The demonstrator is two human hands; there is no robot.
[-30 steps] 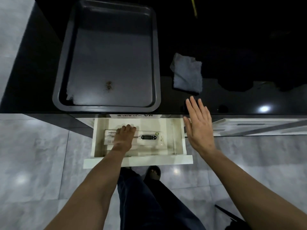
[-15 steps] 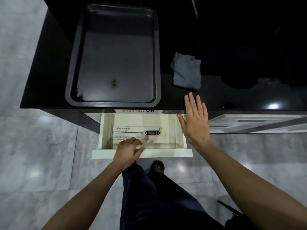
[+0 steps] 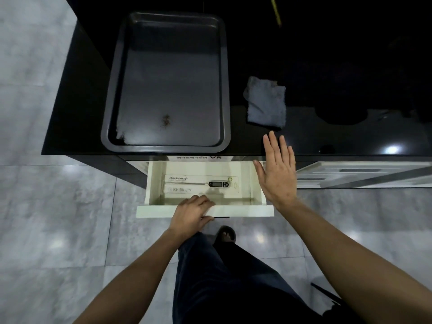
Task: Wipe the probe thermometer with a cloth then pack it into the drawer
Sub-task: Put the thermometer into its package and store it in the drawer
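Grey marble-look floor tiles surround a black counter (image 3: 304, 141), and under its near edge a white drawer (image 3: 245, 211) stands pulled out. Inside it lies the probe thermometer (image 3: 216, 184), flat in its clear package, probe pointing left and display toward the right, roughly centred between the drawer's walls. It sits apart from both hands, so packing looks done and only closing seems left.

At the drawer's near lip, the left hand (image 3: 190, 217) curls its fingers over the front panel with the thumb below. That looks like a light hold on the panel itself, probably placed there to push the drawer in; it carries nothing else.

Just right of the drawer, the right hand (image 3: 278, 174) hovers flat, fingers spread and straight, empty. It overlaps the drawer's right wall and the counter edge in view; whether it touches either I cannot tell.

Farther off on the counter, the grey cloth (image 3: 266, 102) lies crumpled, set down clear of the drawer's path. Left of it rests a dark baking tray (image 3: 225, 90), bare but for a small burnt smear.
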